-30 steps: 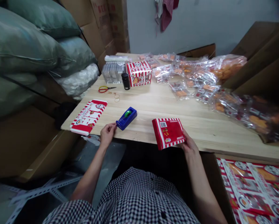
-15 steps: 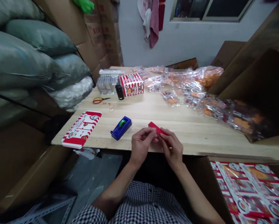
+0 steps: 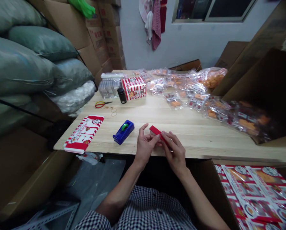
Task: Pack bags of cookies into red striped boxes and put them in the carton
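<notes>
Both hands meet at the near edge of the wooden table [image 3: 195, 134]. My left hand [image 3: 146, 145] and my right hand [image 3: 174, 150] hold a red carton [image 3: 155, 130] between them, seen edge-on, with fingers pinched along its sides. The left index finger sticks up. A blue tape dispenser [image 3: 123, 132] sits just left of the left hand. Further left lies a flat red-and-white striped carton [image 3: 84, 134].
At the table's back stand a made-up striped box [image 3: 133, 87], a black cylinder [image 3: 121, 95], clear trays [image 3: 109, 85], scissors [image 3: 102, 103] and several bagged snacks [image 3: 195, 89]. Sacks [image 3: 33, 67] pile up left. A box of flat cartons [image 3: 258, 191] sits lower right.
My left hand left the tape dispenser and joined the right on the red carton, which turned from face-up to edge-on. The view tilted upward.
</notes>
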Action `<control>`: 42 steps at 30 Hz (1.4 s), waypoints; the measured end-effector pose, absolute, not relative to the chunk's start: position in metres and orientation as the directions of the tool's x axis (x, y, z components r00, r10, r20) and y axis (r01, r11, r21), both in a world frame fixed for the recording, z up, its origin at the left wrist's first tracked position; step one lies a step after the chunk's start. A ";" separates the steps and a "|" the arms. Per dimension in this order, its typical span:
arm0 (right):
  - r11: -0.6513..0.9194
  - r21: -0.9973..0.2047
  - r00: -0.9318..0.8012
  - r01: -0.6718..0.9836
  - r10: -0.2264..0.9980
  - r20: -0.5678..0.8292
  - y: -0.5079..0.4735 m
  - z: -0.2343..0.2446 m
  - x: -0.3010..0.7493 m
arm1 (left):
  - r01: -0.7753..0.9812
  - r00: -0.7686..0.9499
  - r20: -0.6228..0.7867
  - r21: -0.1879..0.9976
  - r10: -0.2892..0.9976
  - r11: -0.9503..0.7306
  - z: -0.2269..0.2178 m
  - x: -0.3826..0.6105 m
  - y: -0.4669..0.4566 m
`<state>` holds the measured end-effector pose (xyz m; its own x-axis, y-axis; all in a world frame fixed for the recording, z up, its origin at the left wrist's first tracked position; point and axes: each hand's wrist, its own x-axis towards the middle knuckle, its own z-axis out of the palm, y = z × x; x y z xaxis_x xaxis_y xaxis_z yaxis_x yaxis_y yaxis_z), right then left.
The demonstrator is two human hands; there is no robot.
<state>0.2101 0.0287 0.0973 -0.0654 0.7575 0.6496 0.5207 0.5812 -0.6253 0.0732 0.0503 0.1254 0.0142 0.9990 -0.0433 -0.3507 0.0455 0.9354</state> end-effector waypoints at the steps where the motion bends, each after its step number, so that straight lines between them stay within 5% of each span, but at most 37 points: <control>1: 0.577 -0.634 -0.057 0.515 0.761 0.646 0.029 0.097 0.211 | -0.360 0.016 -0.054 0.931 0.998 0.056 0.124 0.073 0.051; 7: 0.535 -0.707 -0.025 0.462 0.805 0.593 0.037 0.101 0.219 | -0.284 0.065 -0.092 0.953 0.994 0.106 0.101 0.078 0.065; 10: 0.481 -0.797 0.034 0.365 0.849 0.527 0.042 0.109 0.225 | 0.009 -0.020 0.005 1.000 1.000 -0.005 0.084 0.079 0.078; 14: 0.326 -0.925 0.209 0.195 0.908 0.364 0.049 0.111 0.244 | 0.339 -0.031 0.235 0.917 0.971 -0.211 0.075 0.069 0.096; 16: 0.210 -0.978 0.395 0.008 0.898 0.196 0.054 0.103 0.261 | 0.315 0.031 0.209 0.926 0.977 -0.208 0.077 0.058 0.100; 19: 0.109 -0.928 0.562 -0.356 0.818 -0.120 0.058 0.084 0.286 | 0.095 0.223 -0.007 0.995 0.975 -0.015 0.081 0.039 0.092; 23: 0.069 -0.858 0.567 -0.510 0.777 -0.274 0.057 0.059 0.305 | -0.175 0.590 -0.100 0.953 0.801 0.248 0.083 0.028 0.064; 32: 0.051 -0.879 0.592 -0.474 0.757 -0.276 0.039 0.043 0.307 | -0.253 0.527 -0.203 0.890 0.825 0.380 0.073 0.050 0.026; 42: 0.304 -0.950 0.860 -0.064 0.500 0.103 0.007 0.081 0.268 | -0.107 0.400 -0.303 0.922 0.865 0.372 0.078 0.060 0.031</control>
